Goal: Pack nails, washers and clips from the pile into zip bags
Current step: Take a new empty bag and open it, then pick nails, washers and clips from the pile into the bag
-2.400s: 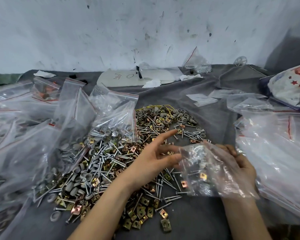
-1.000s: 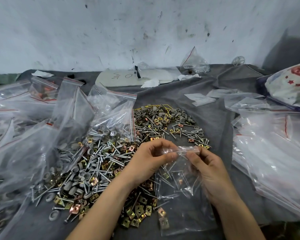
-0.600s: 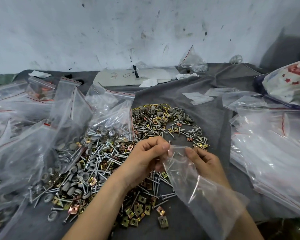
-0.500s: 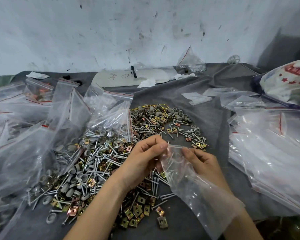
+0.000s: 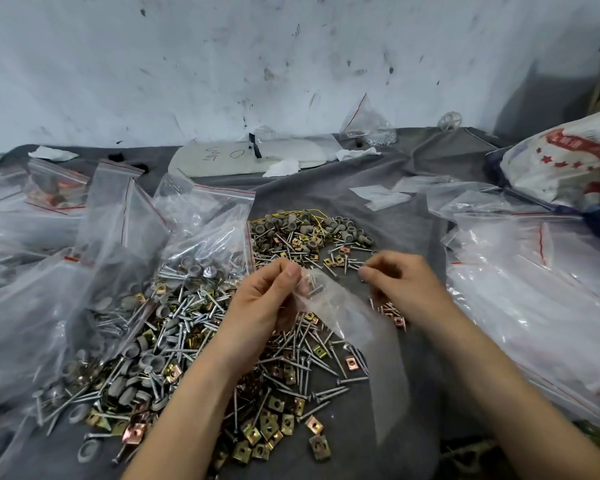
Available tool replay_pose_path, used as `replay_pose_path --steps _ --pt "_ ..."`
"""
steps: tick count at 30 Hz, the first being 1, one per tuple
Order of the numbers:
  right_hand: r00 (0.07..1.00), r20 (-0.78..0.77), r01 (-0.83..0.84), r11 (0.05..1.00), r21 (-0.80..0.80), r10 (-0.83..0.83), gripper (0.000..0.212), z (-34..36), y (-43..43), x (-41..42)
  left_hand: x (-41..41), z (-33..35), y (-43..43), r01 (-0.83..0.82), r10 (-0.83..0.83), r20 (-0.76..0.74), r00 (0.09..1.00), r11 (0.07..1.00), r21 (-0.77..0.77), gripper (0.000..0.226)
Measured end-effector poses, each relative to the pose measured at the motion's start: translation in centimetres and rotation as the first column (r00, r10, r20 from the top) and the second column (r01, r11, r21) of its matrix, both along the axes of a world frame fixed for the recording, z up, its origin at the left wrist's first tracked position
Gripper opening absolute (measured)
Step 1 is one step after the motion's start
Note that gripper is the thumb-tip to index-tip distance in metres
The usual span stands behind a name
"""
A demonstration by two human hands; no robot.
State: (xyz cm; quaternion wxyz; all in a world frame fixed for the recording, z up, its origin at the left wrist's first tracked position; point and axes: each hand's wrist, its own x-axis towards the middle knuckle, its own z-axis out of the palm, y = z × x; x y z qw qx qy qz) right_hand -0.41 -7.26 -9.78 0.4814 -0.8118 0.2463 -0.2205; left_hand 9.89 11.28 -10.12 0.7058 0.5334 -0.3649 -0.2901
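Plastic zip bag [image 5: 343, 317] hung over the pile [image 5: 174, 327], mouth pinched by the left hand [image 5: 264, 303] — likely for filling — but what the curled right hand [image 5: 406, 285] held I could not tell.

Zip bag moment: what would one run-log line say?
left hand pinches zip bag top | right hand beside bag, grip unclear | pile underneath

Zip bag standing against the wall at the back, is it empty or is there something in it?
Not empty: the zip bag holds small silvery pieces heaped at its bottom.
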Motion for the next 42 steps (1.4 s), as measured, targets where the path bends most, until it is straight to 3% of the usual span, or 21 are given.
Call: replay_pose_path --steps 2,4,7,9,11,14,17,20,22,24,26,29,32,35,37,40,42 --pt "0.975 -0.219 -0.092 0.975 -0.200 0.047 0.005 -0.1 -0.7 2.0 0.0 0.0 0.1 -0.031 0.028 0.112 0.993 0.999 0.031 0.029" --pt "0.922 -0.380 -0.170 0.957 -0.235 0.071 0.015 -0.3 -0.7 3.8 0.0 -0.1 0.1 -0.043 0.037 0.163 0.986 0.998 0.037 0.026" --pt "0.905 -0.418 -0.171 0.968 -0.184 0.081 0.023 -0.5 0.1 5.6 0.1 -0.3 0.0 -0.060 0.053 0.167 0.985 0.998 0.033 0.024" --pt "0.916 -0.391 -0.172 0.971 -0.168 0.095 0.019 -0.7 0.9 6.1 0.3 -0.6 0.0 -0.125 0.093 0.294 0.951 0.988 0.092 0.023" --pt "0.881 -0.463 -0.242 0.936 -0.255 0.101 0.002 -0.7 1.3 6.6 0.7 -1.0 0.0 -0.232 0.131 0.490 0.862 0.961 0.152 0.020" --pt "0.865 -0.495 -0.278 0.902 -0.331 0.085 0.017 -0.5 0.9 6.8 1.0 -1.3 -0.2 -0.354 0.154 0.715 0.682 0.925 0.138 0.014" --pt "0.935 -0.353 -0.168 0.924 -0.345 0.038 0.011 -0.1 -0.1 6.6 0.7 -1.4 -0.4 -0.350 0.153 0.717 0.680 0.927 0.134 0.014" --pt "0.999 0.014 0.043 0.991 -0.126 -0.041 0.018 1.9 -0.5 6.0 0.5 -1.2 -0.2 -0.321 0.195 0.698 0.689 0.945 0.054 0.013" --pt "0.970 0.241 0.036 0.999 0.002 -0.036 0.021 4.0 -0.1 5.4 0.3 -1.0 -0.2 -0.295 0.203 0.705 0.679 0.956 0.009 0.013" --pt "0.938 0.333 -0.100 0.995 0.011 0.091 0.019 5.7 1.1 4.4 0.2 -0.9 -0.2 -0.262 0.200 0.707 0.678 0.965 -0.022 0.016" --pt "0.926 0.254 -0.260 0.960 -0.103 0.278 0.017 6.6 2.4 3.5 0.0 -0.9 -0.3 -0.243 0.210 0.708 0.674 0.968 -0.057 0.019" --pt "0.894 0.010 -0.432 0.869 -0.239 0.447 0.012 6.7 3.4 2.6 0.0 -0.9 -0.2 -0.241 0.248 0.708 0.662 0.964 -0.113 0.014" --pt "0.895 0.017 -0.427 0.867 -0.259 0.446 0.002 6.3 3.0 2.0 0.0 -0.8 -0.2 -0.258 0.286 0.704 0.650 0.954 -0.150 0.014" --pt "0.953 0.120 -0.254 0.950 -0.184 0.278 0.008 5.3 1.8 2.2 0.1 -0.9 -0.2 -0.274 0.321 0.684 0.655 0.945 -0.180 0.013" --pt "0.976 -0.075 -0.219 0.947 -0.235 0.207 0.017 4.1 0.7 2.3 0.2 -1.0 -0.3 -0.287 0.346 0.681 0.645 0.936 -0.204 0.013" --pt "0.842 -0.499 -0.377 0.885 -0.274 0.205 0.009 1.8 0.1 1.7 0.3 -1.0 -0.3 -0.305 0.381 0.666 0.641 0.923 -0.235 0.012" --pt "0.825 -0.524 -0.404 0.869 -0.285 0.212 0.016 0.6 0.3 1.4 0.3 -1.1 -0.3 -0.317 0.396 0.661 0.637 0.916 -0.244 0.012"
